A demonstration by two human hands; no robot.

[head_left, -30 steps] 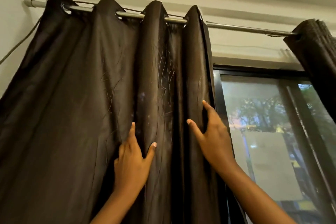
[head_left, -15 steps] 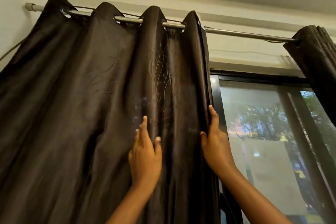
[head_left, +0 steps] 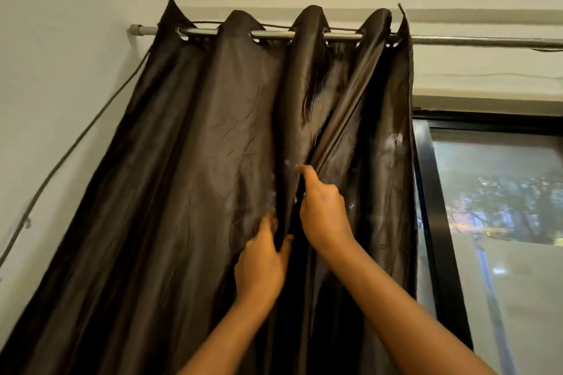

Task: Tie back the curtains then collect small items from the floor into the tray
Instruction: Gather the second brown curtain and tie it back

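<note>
Head view: a dark brown curtain hangs by metal eyelets from a rod that runs across the top of a pale wall. The cloth stands in 4 raised folds along the rod and spreads wide toward the lower left. Its right edge falls just beside the black frame of a window, whose glass shows blurred trees outside.

Both hands are raised to 1 fold near the middle of the curtain. The left hand pinches that fold, thumb on the right of it and fingers on the left; the fingertips are blurred. The right hand sits just above and to the right, close beside the left. Its fingers curl into the cloth and its forefinger points up-left along the crease, so it grips the next fold, which is drawn slantwise toward the hand from the rod.

A thin grey cable runs down the wall from the rod's left end, left of the curtain.
</note>
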